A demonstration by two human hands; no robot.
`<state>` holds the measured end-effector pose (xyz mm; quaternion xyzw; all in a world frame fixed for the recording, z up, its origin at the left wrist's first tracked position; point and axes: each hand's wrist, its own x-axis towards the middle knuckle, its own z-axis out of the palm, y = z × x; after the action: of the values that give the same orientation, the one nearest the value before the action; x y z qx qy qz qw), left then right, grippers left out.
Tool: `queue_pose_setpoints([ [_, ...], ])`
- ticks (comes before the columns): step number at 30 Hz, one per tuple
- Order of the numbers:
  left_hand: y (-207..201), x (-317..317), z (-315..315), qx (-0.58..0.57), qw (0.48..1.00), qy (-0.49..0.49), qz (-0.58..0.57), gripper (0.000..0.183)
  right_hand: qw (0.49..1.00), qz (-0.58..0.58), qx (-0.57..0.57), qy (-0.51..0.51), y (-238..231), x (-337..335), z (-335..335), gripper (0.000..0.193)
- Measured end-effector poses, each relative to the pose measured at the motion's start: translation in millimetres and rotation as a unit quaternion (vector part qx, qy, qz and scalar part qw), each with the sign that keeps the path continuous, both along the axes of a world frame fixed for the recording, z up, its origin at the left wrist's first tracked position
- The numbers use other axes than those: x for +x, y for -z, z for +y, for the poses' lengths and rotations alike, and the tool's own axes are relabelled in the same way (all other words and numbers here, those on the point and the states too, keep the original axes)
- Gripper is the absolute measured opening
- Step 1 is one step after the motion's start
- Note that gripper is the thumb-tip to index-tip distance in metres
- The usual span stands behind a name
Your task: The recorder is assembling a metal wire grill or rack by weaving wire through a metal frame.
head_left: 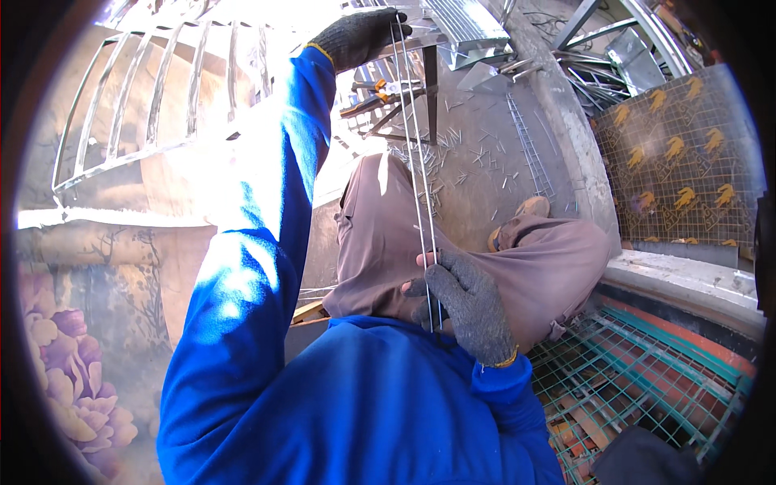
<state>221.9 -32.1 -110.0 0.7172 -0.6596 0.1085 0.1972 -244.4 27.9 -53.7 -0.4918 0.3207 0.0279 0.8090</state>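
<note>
Two thin, straight metal rods (415, 179) run lengthwise in front of me, close together, over my lap. Around their far ends my left hand (364, 39), in a dark grey knit glove, is closed with the arm stretched forward. Near my belly my right hand (469, 301), gloved alike with bare fingertips showing, grips the near ends between thumb and fingers. Beyond the rods, an orange-and-black handled tool (380, 99) rests by a dark metal stand (430, 93); its jaws are hard to make out.
Short cut metal pieces (485, 153) litter the floor, beside a narrow ladder-shaped wire strip (529, 145). Ribbed metal bars (467, 31) lie ahead. A printed brown panel (679, 153) leans at right, above green wire mesh (638, 368). A curved metal frame (121, 101) stands left in glare.
</note>
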Motion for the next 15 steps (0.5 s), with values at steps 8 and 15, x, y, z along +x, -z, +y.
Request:
queue_pose_setpoints([
  [8, -23.3, -26.4, 4.9, 0.095, 0.993, -0.036, 0.066, 0.034, 0.999, 0.024, 0.026, 0.018, -1.3, -1.4, -1.9, 0.032],
  [15, 18.8, 11.2, -4.7, 0.008, 0.966, 0.104, 0.235, 0.031, 0.999, 0.022, 0.021, 0.027, 0.9, 0.2, -1.2, 0.031],
])
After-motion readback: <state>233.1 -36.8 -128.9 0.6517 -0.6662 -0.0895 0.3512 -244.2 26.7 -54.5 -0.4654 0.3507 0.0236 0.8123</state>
